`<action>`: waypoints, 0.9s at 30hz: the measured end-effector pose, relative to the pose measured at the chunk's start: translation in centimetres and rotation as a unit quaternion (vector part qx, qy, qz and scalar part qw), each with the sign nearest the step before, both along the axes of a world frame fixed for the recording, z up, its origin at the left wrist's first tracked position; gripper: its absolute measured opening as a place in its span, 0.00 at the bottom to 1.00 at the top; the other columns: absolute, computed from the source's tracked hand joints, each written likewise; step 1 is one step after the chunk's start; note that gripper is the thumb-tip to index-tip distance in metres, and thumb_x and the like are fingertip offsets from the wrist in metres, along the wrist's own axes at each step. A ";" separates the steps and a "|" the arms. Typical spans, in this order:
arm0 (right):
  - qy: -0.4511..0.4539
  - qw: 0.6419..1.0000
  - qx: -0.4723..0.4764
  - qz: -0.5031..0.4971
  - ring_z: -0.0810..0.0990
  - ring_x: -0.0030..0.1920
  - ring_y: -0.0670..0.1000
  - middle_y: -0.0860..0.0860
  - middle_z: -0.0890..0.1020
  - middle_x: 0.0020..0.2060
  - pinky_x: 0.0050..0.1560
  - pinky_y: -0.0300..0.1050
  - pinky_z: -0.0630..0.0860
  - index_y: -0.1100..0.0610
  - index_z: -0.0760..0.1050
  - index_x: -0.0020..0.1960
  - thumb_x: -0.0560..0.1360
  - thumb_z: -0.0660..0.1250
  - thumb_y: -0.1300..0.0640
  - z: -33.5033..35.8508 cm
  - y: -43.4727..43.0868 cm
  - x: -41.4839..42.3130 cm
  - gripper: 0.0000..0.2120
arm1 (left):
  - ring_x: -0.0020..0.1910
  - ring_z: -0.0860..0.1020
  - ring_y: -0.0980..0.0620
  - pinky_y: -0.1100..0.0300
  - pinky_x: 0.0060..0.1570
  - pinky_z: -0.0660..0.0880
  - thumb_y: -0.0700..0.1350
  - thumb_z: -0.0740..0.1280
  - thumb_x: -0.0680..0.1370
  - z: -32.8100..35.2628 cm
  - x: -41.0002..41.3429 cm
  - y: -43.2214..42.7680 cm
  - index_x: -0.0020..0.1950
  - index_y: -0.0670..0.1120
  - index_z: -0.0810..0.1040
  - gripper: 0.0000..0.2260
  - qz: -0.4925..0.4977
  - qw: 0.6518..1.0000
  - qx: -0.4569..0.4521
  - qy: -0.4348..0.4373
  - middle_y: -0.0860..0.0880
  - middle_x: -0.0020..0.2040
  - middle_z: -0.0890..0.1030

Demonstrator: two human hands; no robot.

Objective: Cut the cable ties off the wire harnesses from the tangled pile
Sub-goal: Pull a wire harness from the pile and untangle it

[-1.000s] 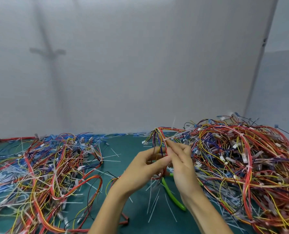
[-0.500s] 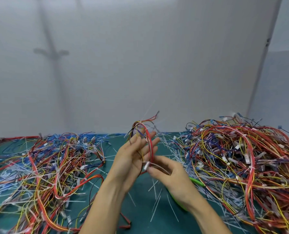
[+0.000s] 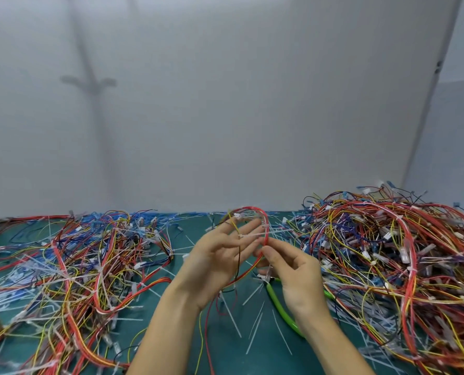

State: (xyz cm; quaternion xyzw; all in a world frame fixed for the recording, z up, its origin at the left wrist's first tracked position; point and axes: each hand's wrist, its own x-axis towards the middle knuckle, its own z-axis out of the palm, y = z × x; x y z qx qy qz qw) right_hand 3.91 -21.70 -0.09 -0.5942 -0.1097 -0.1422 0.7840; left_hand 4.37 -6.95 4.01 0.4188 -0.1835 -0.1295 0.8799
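Between the two heaps of wire, above the green surface (image 3: 266,347), the wire harness (image 3: 266,226) arches as a red loop over the tips of the left hand (image 3: 220,255), its yellow, black and red strands trailing down across the palm toward the near edge. The left fingers (image 3: 248,228) are straight and spread, palm toward the camera, holding nothing tight. A white cable tie (image 3: 248,235) sits on the harness just at these fingertips. The right hand (image 3: 295,274) pinches the red loop's right side between thumb and forefinger, its other fingers loosely curled. Green-handled cutters (image 3: 279,307) lie on the surface under this hand, among cut tie pieces (image 3: 230,318). The tangled pile (image 3: 387,253) lies right, a flatter heap (image 3: 90,266) left. Half a second ago the left fingers lay closer together against the harness and the right hand sat lower, holding a white end; the cutters have not moved.
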 end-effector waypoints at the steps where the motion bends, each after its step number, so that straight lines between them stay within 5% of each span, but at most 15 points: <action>1: 0.005 1.000 0.019 -0.013 0.83 0.36 0.45 0.49 0.87 0.38 0.35 0.39 0.81 0.55 0.83 0.49 0.74 0.68 0.68 0.0 0.0 0.0 0.10 | 0.66 0.77 0.46 0.56 0.64 0.74 0.35 0.66 0.70 -0.1 0.0 -0.1 0.68 0.40 0.71 0.26 0.014 0.998 0.065 -0.019 0.42 0.67 0.77; 5: 0.000 0.998 0.045 -0.036 0.83 0.41 0.44 0.47 0.87 0.41 0.41 0.40 0.81 0.51 0.86 0.42 0.68 0.72 0.59 0.1 -0.1 0.3 0.06 | 0.62 0.79 0.53 0.61 0.60 0.75 0.40 0.71 0.76 -1.4 -0.2 -0.5 0.64 0.46 0.78 0.16 0.045 0.930 0.351 -0.099 0.50 0.61 0.82; 9: -0.011 0.999 -0.029 -0.044 0.82 0.54 0.41 0.42 0.85 0.49 0.55 0.46 0.78 0.48 0.86 0.41 0.68 0.70 0.53 -0.2 -0.1 0.5 0.06 | 0.44 0.84 0.53 0.64 0.48 0.79 0.35 0.67 0.78 -2.1 -0.2 -1.1 0.55 0.37 0.81 0.07 0.058 0.906 0.414 -0.063 0.41 0.50 0.85; 14: 0.023 0.993 -0.111 -0.009 0.79 0.56 0.38 0.48 0.77 0.61 0.49 0.29 0.75 0.45 0.73 0.65 0.72 0.64 0.43 -0.2 -0.3 0.3 0.21 | 0.44 0.85 0.53 0.64 0.39 0.80 0.38 0.62 0.81 -1.5 0.3 -1.3 0.53 0.41 0.81 0.07 0.151 0.954 0.258 0.003 0.45 0.49 0.86; 19: 0.135 0.961 -0.156 0.187 0.85 0.47 0.49 0.50 0.82 0.57 0.48 0.46 0.80 0.50 0.62 0.70 0.61 0.74 0.45 0.0 0.5 -0.8 0.41 | 0.47 0.85 0.52 0.61 0.44 0.82 0.38 0.60 0.80 -0.8 0.7 -0.9 0.56 0.41 0.79 0.10 0.165 0.982 -0.022 0.084 0.46 0.51 0.86; 25: 0.106 0.964 -0.133 0.205 0.83 0.33 0.50 0.53 0.85 0.34 0.32 0.40 0.79 0.61 0.77 0.51 0.78 0.67 0.63 -0.3 1.2 -1.3 0.03 | 0.55 0.83 0.50 0.54 0.52 0.80 0.47 0.60 0.77 -0.1 1.0 -0.9 0.64 0.43 0.75 0.17 0.152 0.980 -0.095 0.083 0.45 0.59 0.83; 27: 0.101 0.978 -0.100 0.149 0.80 0.29 0.50 0.52 0.82 0.31 0.25 0.39 0.75 0.62 0.79 0.47 0.78 0.65 0.63 -0.3 1.1 -1.0 0.04 | 0.57 0.82 0.49 0.56 0.47 0.81 0.51 0.62 0.76 0.0 0.8 -0.8 0.65 0.42 0.73 0.21 0.148 0.986 -0.019 0.075 0.43 0.61 0.81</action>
